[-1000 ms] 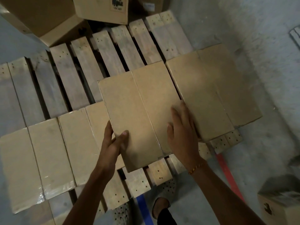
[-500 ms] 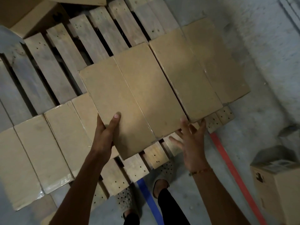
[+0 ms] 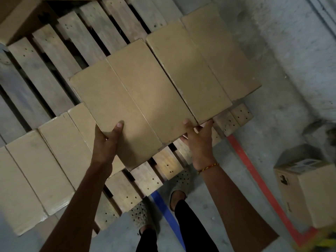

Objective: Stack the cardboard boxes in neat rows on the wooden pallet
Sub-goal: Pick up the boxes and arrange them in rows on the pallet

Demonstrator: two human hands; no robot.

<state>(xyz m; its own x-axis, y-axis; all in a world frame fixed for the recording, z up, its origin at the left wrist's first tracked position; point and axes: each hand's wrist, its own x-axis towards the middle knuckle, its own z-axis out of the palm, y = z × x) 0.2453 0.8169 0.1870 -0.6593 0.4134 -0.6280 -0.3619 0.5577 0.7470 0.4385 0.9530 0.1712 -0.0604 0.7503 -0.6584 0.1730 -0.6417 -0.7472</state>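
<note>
I see left hand clamping near-left corner of plain tan cardboard box, thumb on top. Right hand spread under near-right corner. Box sits over slatted grey wooden pallet, beside right neighbour box. Risk: overlaps lower left box, near edge overhangs; may tip, pinch right fingers.

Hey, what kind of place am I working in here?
Most likely a warehouse or storeroom floor: a wooden pallet part-loaded with plain cardboard boxes, bare concrete floor marked with red tape and blue tape, and another box standing off to the side.
</note>
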